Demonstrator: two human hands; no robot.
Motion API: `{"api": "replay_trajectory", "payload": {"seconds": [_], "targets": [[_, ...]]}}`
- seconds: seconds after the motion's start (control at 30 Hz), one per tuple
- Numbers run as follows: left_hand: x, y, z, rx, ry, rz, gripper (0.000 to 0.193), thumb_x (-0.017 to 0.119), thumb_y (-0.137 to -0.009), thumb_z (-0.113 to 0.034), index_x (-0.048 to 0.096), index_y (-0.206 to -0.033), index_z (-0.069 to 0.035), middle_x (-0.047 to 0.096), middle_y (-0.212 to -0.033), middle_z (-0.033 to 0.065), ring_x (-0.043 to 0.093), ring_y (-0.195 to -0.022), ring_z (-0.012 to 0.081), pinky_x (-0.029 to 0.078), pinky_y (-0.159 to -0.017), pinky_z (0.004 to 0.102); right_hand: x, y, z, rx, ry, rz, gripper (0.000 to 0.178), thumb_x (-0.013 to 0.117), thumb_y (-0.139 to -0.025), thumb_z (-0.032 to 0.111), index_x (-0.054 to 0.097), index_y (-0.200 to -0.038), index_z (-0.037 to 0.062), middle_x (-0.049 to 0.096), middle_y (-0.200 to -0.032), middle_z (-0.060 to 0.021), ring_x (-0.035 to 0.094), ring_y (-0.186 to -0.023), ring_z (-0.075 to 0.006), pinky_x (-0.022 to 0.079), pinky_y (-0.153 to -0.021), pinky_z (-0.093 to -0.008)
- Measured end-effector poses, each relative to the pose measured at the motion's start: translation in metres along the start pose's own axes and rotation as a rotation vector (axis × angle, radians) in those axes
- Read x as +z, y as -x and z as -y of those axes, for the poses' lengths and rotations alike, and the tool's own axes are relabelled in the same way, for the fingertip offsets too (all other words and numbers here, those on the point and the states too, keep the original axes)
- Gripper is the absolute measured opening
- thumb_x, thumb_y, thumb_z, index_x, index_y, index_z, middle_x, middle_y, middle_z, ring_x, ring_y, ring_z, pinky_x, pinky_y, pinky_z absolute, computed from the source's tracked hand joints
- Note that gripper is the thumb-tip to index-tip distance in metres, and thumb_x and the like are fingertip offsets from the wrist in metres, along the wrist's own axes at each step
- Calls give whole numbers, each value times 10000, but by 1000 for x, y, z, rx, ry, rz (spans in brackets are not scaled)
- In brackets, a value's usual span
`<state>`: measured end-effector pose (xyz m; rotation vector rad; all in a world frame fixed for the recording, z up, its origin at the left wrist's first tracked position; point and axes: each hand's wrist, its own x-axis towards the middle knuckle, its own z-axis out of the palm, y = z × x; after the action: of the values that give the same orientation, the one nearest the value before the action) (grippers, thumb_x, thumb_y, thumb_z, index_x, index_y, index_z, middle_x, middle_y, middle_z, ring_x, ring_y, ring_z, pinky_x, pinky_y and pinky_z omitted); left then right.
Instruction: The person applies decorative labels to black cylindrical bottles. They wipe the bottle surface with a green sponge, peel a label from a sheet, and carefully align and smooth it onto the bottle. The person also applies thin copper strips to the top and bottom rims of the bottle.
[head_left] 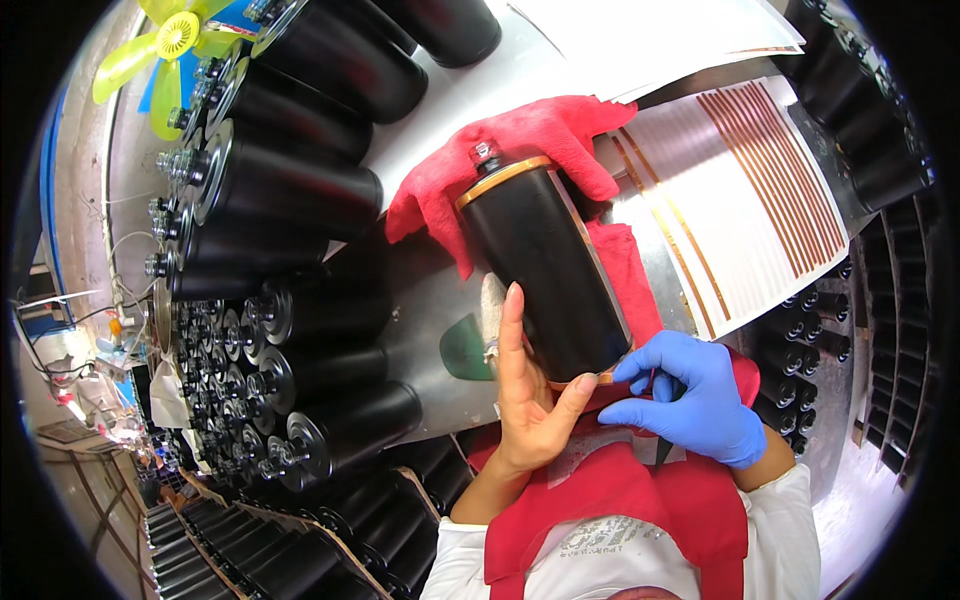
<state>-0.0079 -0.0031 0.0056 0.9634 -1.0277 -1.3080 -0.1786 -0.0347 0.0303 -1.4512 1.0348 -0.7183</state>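
Observation:
A matte black bottle with a clear glass neck lies tilted, neck pointing away from me. A gold band circles its shoulder. At the near base edge shows a gold strip. My bare left hand holds the bottle's lower left side, fingers along the wall and thumb at the base. My right hand, in a blue glove, has its index fingertip against the base edge by the gold strip and its other fingers curled. Under that hand pokes a dark pointed thing, its kind unclear. A red cloth lies beneath the bottle.
Black bottles lie in rows to the left; more fill the racks at right. A white sheet with copper-coloured strips lies right of the bottle on the metal table. A green piece sits by my left hand. A yellow-green fan is far left.

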Motion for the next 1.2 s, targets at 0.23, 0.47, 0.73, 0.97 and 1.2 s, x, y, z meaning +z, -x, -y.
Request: {"api": "replay_trajectory", "payload": {"seconds": [0.23, 0.47, 0.73, 0.97, 1.2], "targets": [[-3, -1, -1, -6, -3, 9, 890, 495, -827, 133, -62, -1480, -104, 168, -1499, 143, 413, -1270, 258, 461, -966, 379, 3, -2, 1, 25, 31, -41, 105, 726, -747, 46, 665, -829, 21, 586, -664, -16, 443, -454, -19, 360, -431, -186], [-4, -3, -1, 22, -92, 44, 912, 508, -825, 134, -75, -1481, -113, 173, -1501, 141, 389, -1293, 254, 399, -1018, 370, 1, -3, -1, 37, 28, -68, 95, 718, -733, 42, 657, -804, 26, 581, -662, -8, 438, -461, -8, 359, -432, -180], [-3, -3, -3, -19, 45, 32, 965, 549, -814, 130, -100, -1479, -132, 258, -1457, 172, 440, -1250, 261, 407, -1006, 367, -9, -5, -4, 156, -78, -47, 101, 716, -754, 52, 650, -822, 17, 584, -668, 5, 411, -474, 6, 335, -440, -172], [10, -4, -1, -24, -94, -59, 976, 593, -799, 111, -89, -1472, -78, 497, -1236, 195, 602, -1029, 228, 494, -893, 337, -10, -11, -18, 272, -191, -18, 107, 680, -809, 83, 625, -850, 0, 549, -688, 27, 415, -519, 15, 336, -472, -165], [13, -3, 1, -13, -134, -95, 1007, 615, -789, 91, -104, -1472, -85, 476, -1277, 199, 587, -1059, 230, 473, -924, 345, -13, -12, -19, 260, -198, 17, 109, 668, -824, 95, 619, -861, 6, 537, -702, 27, 439, -542, 6, 359, -494, -171]]}}
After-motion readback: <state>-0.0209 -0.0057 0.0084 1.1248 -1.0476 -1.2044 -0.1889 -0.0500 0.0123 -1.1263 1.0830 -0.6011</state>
